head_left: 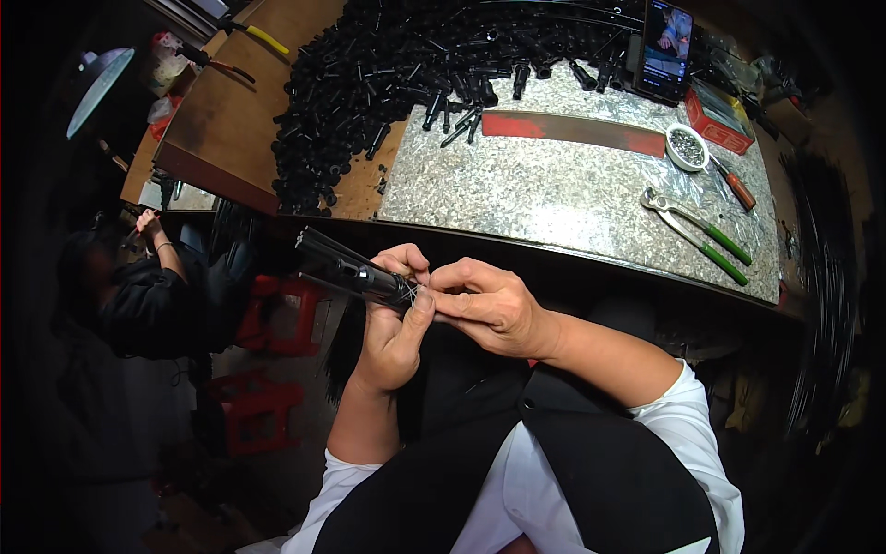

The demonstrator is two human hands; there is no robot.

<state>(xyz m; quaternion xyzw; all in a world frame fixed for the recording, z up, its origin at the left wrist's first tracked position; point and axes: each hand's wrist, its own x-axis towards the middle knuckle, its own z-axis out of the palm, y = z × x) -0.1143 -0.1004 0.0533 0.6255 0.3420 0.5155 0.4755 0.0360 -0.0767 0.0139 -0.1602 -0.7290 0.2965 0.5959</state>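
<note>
My left hand [392, 337] is wrapped round a black tube-shaped plastic part [374, 282]. Thin black rods [323, 247] run along it and stick out to the upper left, like the ribs of an umbrella frame. At the part's right end, fine pale strands [412, 294] cross near my left thumb. My right hand [494, 309] meets the left there, its thumb and fingertips pinched together against that end. What the right fingertips hold is too small and covered to make out.
Beyond the bench's front edge, a heap of black plastic parts [369, 74] spreads across the back left. On the speckled top [535, 203] lie a flat bar [572, 132], a white bowl [687, 148] of small metal bits, green-handled pincers [697, 231] and a phone [664, 51]. Another person [152, 295] works at left.
</note>
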